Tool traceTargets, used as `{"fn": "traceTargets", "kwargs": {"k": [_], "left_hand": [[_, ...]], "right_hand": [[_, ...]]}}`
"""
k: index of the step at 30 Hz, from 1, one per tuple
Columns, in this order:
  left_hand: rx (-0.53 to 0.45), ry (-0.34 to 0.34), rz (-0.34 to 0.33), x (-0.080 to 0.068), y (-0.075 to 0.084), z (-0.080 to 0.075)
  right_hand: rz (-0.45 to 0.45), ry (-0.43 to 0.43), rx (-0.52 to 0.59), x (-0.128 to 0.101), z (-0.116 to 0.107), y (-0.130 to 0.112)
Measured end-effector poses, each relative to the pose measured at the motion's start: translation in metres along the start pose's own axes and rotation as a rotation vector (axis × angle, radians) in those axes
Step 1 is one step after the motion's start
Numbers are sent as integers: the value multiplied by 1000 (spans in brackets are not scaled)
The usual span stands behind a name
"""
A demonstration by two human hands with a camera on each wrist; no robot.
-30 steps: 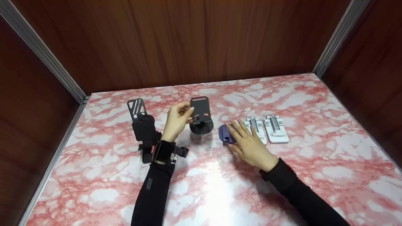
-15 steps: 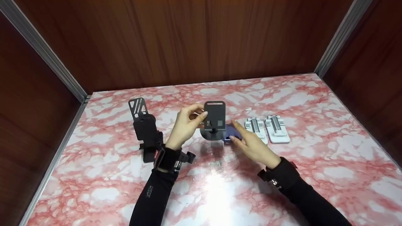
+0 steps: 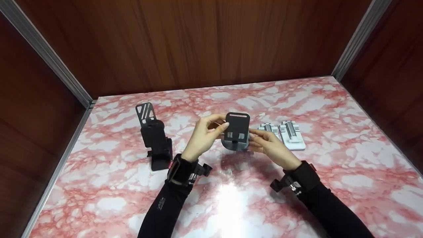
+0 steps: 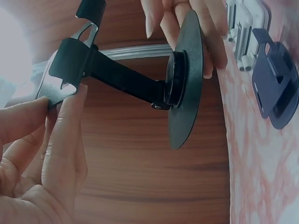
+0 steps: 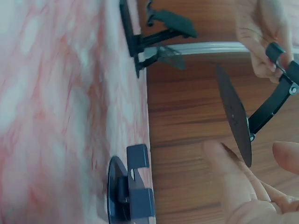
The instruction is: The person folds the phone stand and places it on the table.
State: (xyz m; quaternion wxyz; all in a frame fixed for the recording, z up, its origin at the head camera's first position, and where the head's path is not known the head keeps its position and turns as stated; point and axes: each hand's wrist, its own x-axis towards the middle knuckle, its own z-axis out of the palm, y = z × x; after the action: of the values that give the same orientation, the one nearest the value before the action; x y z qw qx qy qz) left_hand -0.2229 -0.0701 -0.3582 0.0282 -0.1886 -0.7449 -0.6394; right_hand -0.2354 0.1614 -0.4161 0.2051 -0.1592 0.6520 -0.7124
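My left hand (image 3: 205, 135) pinches the upper plate of a dark phone stand (image 3: 238, 127), which is held off the table. Its round base (image 4: 187, 84) stands on edge in the left wrist view. My right hand (image 3: 272, 147) is at that base, with the thumb on one side and the fingers on the other. In the right wrist view the thumb is apart from the base; whether the fingers touch it is unclear. A folded blue phone stand (image 4: 275, 77) lies on the table below, hidden in the head view.
Two white folded phone stands, one farther right (image 3: 292, 137) and one partly behind my right hand (image 3: 268, 128), lie on the marbled table (image 3: 109, 205). Dark phone stands (image 3: 153, 138) stand unfolded at the left. Wooden panels (image 3: 211, 46) enclose the back and sides.
My left hand has brought the dark stand rightward and nearer to me. My right hand has left the blue stand and turned sideways to the dark stand's base.
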Motion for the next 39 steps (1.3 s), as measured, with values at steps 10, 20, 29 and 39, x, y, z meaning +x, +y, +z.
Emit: {"fn": "traceTargets", "kwargs": {"k": [10,20,29,39], "left_hand": [[-34,-40,-11,-2,3,9],[74,29,42,-9,25,15],[-124,8,-16,1,-4,17],[-105,-52,-13,1,-6,15]], "right_hand": [[40,-22,96,2,-6,2],[12,36,82,1,-3,-2],[-56,137,-3,0,0,-4],[-74,125,-33,-3,0,-3]]}}
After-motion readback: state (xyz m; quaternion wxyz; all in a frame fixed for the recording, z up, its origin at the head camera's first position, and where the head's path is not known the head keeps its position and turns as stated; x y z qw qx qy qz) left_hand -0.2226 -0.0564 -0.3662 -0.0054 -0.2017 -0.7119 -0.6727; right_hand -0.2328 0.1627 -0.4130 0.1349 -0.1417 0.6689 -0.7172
